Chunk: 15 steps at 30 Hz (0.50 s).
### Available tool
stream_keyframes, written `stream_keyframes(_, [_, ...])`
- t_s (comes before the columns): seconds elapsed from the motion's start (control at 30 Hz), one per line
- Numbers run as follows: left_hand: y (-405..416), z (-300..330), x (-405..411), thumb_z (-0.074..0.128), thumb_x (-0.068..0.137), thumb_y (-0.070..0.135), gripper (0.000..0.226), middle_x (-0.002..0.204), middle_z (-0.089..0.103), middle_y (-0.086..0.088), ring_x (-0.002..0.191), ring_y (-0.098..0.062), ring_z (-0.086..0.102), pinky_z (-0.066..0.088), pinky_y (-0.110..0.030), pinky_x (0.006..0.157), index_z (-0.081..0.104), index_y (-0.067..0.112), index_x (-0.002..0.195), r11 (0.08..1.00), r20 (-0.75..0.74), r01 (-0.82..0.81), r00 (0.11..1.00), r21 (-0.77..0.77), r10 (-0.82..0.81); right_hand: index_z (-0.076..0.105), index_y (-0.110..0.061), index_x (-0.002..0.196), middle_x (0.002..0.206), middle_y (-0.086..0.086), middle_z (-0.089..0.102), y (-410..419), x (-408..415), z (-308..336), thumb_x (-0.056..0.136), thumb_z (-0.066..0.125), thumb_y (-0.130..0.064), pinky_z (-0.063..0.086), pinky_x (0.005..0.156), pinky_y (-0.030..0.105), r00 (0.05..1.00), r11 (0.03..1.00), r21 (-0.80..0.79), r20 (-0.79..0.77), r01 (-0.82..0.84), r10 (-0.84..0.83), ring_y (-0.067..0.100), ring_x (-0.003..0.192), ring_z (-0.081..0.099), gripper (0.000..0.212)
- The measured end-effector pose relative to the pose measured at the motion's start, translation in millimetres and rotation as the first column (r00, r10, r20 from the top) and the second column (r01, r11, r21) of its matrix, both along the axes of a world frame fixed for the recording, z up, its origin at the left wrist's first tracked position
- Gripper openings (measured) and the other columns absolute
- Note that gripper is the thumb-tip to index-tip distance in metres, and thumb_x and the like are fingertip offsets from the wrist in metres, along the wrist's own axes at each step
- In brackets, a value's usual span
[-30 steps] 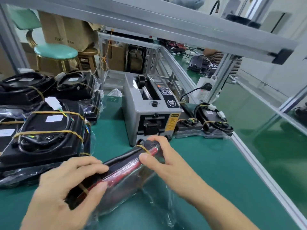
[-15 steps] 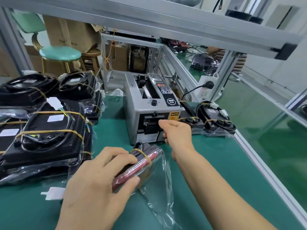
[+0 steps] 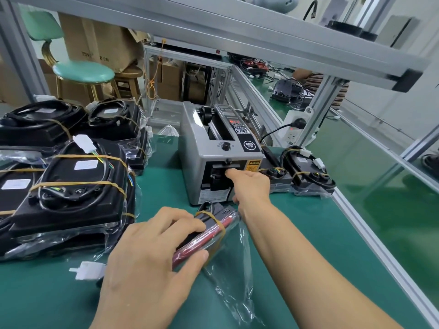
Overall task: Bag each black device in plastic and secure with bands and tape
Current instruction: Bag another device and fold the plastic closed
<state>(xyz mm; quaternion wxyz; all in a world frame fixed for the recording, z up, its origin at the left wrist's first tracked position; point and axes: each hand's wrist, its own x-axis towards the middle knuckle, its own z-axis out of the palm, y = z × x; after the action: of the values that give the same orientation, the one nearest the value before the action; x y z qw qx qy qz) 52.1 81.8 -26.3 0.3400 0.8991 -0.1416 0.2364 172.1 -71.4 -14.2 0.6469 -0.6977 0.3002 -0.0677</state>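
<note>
Left hand (image 3: pixel 152 252) grips bagged, banded device (image 3: pixel 204 233); right hand (image 3: pixel 249 186) at tape machine (image 3: pixel 209 162), 12 o'clock, grip unclear. Taping left; stack (image 3: pixel 71 186) at 9 done.

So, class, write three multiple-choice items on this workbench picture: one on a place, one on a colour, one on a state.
1. Where is the right hand?
A. at the tape dispenser's front slot
B. on the stool
C. flat on the mat

2. What colour is the bench mat?
A. grey
B. green
C. blue

3. How is the device under the left hand?
A. unwrapped
B. boxed
C. in clear plastic, gripped

Answers: 1 A, fingers reach the slot; 2 B, mat is green; 3 C, film trails beyond it.
</note>
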Motion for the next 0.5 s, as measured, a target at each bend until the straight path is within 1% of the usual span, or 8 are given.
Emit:
stream_keyframes(0.13, [1, 1, -1, 0.052, 0.068, 0.047, 0.025, 0.098, 0.055, 0.026, 0.077, -0.002, 0.041, 0.03, -0.008, 0.073, 0.065, 0.043, 0.089, 1.0, 0.011, -0.004, 1.0, 0.01, 0.004, 0.049, -0.015, 0.067, 0.056, -0.001, 0.04, 2, 0, 0, 0.086, 0.064, -0.016, 0.028, 0.046, 0.022, 1.0, 1.0, 0.021, -0.027, -0.014, 0.015, 0.012, 0.047, 0.032, 0.025])
stream_keyframes(0.17, [1, 2, -1, 0.052, 0.068, 0.047, 0.025, 0.097, 0.056, 0.026, 0.078, -0.002, 0.042, 0.031, -0.009, 0.073, 0.065, 0.043, 0.09, 1.0, 0.013, -0.007, 1.0, 0.011, 0.007, 0.044, -0.017, 0.065, 0.055, -0.001, 0.035, -2, -1, 2, 0.087, 0.062, -0.014, 0.024, 0.044, 0.022, 0.999, 0.997, 0.069, -0.02, -0.031, 0.032, 0.012, 0.045, 0.027, 0.029])
stream_keyframes(0.23, [2, 1, -2, 0.053, 0.067, 0.047, 0.027, 0.095, 0.058, 0.026, 0.078, -0.003, 0.044, 0.034, -0.008, 0.076, 0.065, 0.04, 0.089, 1.0, 0.007, -0.007, 1.0, 0.003, 0.007, 0.041, -0.02, 0.066, 0.054, -0.004, 0.031, -14, -9, 7, 0.09, 0.059, -0.011, 0.018, 0.041, 0.019, 0.994, 0.958, 0.267, 0.04, -0.109, 0.102, 0.008, 0.042, 0.021, 0.031])
stream_keyframes(0.3, [4, 3, -2, 0.065, 0.063, 0.045, 0.028, 0.09, 0.06, 0.025, 0.077, -0.004, 0.049, 0.036, -0.008, 0.079, 0.061, 0.04, 0.091, 0.999, -0.046, -0.035, 0.998, -0.036, 0.034, 0.045, -0.02, 0.067, 0.054, -0.006, 0.037, -31, -25, 19, 0.091, 0.058, -0.012, 0.024, 0.044, 0.017, 0.965, 0.896, 0.359, 0.128, -0.262, 0.23, 0.005, 0.043, 0.029, 0.028])
stream_keyframes(0.33, [5, 4, -1, 0.074, 0.061, 0.041, 0.035, 0.089, 0.06, 0.026, 0.079, -0.006, 0.052, 0.036, -0.01, 0.077, 0.058, 0.042, 0.093, 0.996, -0.113, -0.057, 0.992, -0.064, 0.049, 0.049, -0.021, 0.067, 0.057, -0.007, 0.041, -39, -36, 25, 0.089, 0.06, -0.015, 0.029, 0.047, 0.017, 0.936, 0.88, 0.323, 0.164, -0.348, 0.31, 0.005, 0.047, 0.036, 0.025])
stream_keyframes(0.4, [4, 6, 0, 0.084, 0.057, 0.039, 0.055, 0.099, 0.056, 0.034, 0.086, -0.005, 0.053, 0.035, -0.011, 0.074, 0.049, 0.047, 0.099, 0.991, -0.236, -0.064, 0.971, -0.114, 0.036, 0.057, -0.025, 0.065, 0.065, -0.007, 0.049, -48, -58, 37, 0.08, 0.067, -0.024, 0.035, 0.059, 0.02, 0.856, 0.847, 0.145, 0.173, -0.511, 0.486, 0.005, 0.06, 0.045, 0.018])
stream_keyframes(0.47, [4, 6, -1, 0.075, 0.054, 0.054, 0.058, 0.11, 0.046, 0.042, 0.092, -0.001, 0.051, 0.035, -0.011, 0.075, 0.044, 0.052, 0.103, 0.995, -0.261, -0.033, 0.965, -0.099, 0.006, 0.068, -0.028, 0.065, 0.074, -0.012, 0.06, -47, -74, 42, 0.074, 0.066, -0.032, 0.037, 0.073, 0.023, 0.773, 0.778, -0.027, 0.098, -0.628, 0.627, 0.004, 0.076, 0.054, 0.011])
stream_keyframes(0.5, [4, 8, -1, 0.069, 0.055, 0.056, 0.056, 0.111, 0.046, 0.043, 0.093, -0.001, 0.05, 0.035, -0.012, 0.076, 0.043, 0.054, 0.105, 0.995, -0.26, -0.012, 0.965, -0.095, -0.013, 0.073, -0.03, 0.07, 0.081, -0.015, 0.066, -45, -78, 40, 0.075, 0.066, -0.034, 0.037, 0.081, 0.024, 0.749, 0.752, -0.053, 0.069, -0.657, 0.659, 0.0, 0.084, 0.058, 0.009])
